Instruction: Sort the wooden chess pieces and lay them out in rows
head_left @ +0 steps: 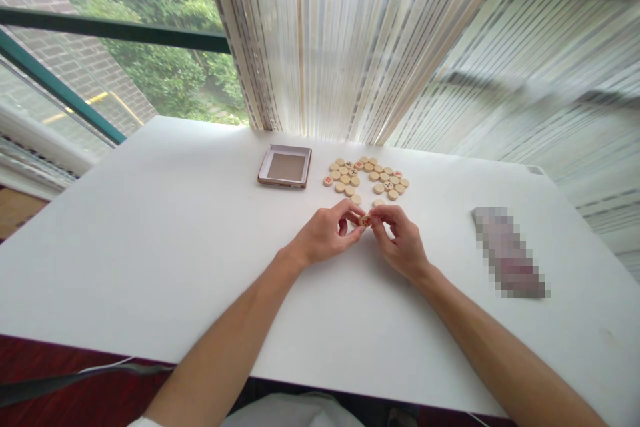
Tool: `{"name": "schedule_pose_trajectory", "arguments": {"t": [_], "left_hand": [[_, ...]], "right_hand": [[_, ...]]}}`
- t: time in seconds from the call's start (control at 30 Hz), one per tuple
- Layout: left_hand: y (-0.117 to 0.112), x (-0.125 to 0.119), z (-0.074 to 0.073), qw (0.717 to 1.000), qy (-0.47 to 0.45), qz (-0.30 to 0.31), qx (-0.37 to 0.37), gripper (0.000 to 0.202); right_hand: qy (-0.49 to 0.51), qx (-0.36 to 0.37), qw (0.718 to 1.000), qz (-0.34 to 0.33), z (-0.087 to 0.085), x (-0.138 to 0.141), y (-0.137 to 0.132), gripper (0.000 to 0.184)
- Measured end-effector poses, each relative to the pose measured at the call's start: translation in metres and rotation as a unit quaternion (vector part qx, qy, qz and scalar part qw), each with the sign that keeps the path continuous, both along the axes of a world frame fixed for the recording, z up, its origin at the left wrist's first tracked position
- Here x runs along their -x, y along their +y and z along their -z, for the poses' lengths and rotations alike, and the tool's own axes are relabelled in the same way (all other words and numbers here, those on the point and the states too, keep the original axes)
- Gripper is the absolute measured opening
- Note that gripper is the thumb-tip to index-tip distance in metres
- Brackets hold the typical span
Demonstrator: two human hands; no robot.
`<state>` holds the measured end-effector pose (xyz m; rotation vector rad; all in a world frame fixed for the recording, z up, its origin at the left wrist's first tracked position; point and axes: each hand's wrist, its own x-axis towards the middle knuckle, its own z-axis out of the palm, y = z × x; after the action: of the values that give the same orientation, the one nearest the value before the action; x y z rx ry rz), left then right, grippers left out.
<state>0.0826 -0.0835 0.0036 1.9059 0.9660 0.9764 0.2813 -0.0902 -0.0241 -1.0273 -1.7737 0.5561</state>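
Observation:
My left hand and my right hand meet at the middle of the white table. The fingertips of both hands pinch one round wooden Chinese chess piece with a red character, and the fingers partly hide it. Just beyond my hands lies a loose cluster of several similar pieces, flat on the table, some marked in red and some in black. Two of them sit apart from the cluster, close to my fingers.
A shallow brown-rimmed cardboard box lid lies left of the pieces. A pixelated, obscured flat object lies to the right. Striped sheer curtains and a window stand behind the table's far edge.

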Motion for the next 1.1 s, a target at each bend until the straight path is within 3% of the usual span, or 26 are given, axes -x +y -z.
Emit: {"name": "schedule_pose_trajectory", "arguments": {"t": [0.2, 0.33, 0.4, 0.53, 0.77, 1.1], "left_hand": [[0.004, 0.005, -0.001, 0.997, 0.046, -0.010, -0.063, 0.024], [0.011, 0.015, -0.005, 0.980, 0.102, -0.035, -0.169, 0.034], [0.015, 0.022, -0.005, 0.971, 0.147, -0.032, -0.187, 0.042], [0.021, 0.035, -0.002, 0.964, 0.208, -0.039, -0.158, 0.046], [0.026, 0.043, 0.001, 0.969, 0.212, -0.045, -0.122, 0.038], [0.027, 0.041, 0.005, 0.966, 0.218, -0.047, -0.130, 0.038]], "right_hand": [[0.014, 0.003, 1.000, -0.012, -0.007, 0.003, 0.000, 0.013], [0.004, 0.006, 0.999, 0.036, -0.010, 0.001, 0.002, 0.012], [-0.016, 0.018, 0.998, 0.063, -0.012, -0.001, 0.004, 0.011], [-0.044, 0.064, 0.992, 0.095, -0.018, -0.006, 0.006, 0.017], [-0.041, 0.112, 0.988, 0.101, -0.025, -0.006, 0.003, 0.023], [-0.136, 0.107, 0.980, 0.097, -0.014, -0.009, 0.006, 0.017]]}}
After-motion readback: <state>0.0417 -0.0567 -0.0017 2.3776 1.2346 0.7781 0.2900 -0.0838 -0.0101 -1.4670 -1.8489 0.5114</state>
